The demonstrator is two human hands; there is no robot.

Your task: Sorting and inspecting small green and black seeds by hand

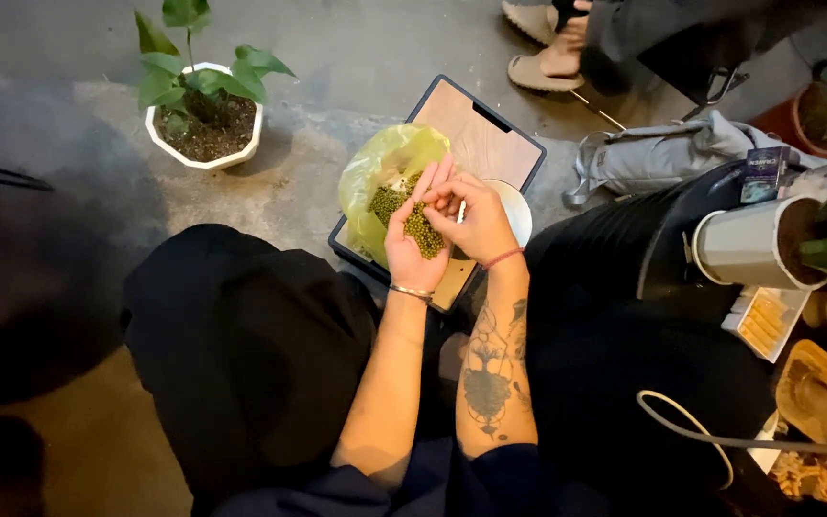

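Beans [422,233] are what we've got going: a small heap of green ones sits in our left hand [417,241], which is cupped palm-up, fingers flat and pointing toward the far edge of the tray [479,134]. Right hand [476,222] is curled over the heap with fingertips pinched narrow on top of it, looks like we're picking through them. Can't tell if there's actually a bean caught between those fingertips, too small to see.

More beans are in the yellow-green bag [381,170], which lies open on the tray's left side, just beside our left hand. A white bowl [513,210] sits at the tray's right edge, mostly hidden behind the right hand.

For doing this bit well, our take:
- keep the left palm level and a little hollowed, since the heap runs close to the palm's edge and beans roll
- hold both hands over the tray or the bag mouth so any stray lands there, not on the floor
- pick with fingertips only, one bean at a time, instead of raking
- keep the heap thin so bad ones actually show

Potted plant [204,113] sits well apart off the tray's left corner, and someone else's sandalled feet [549,50] are past the far edge, out of our way.
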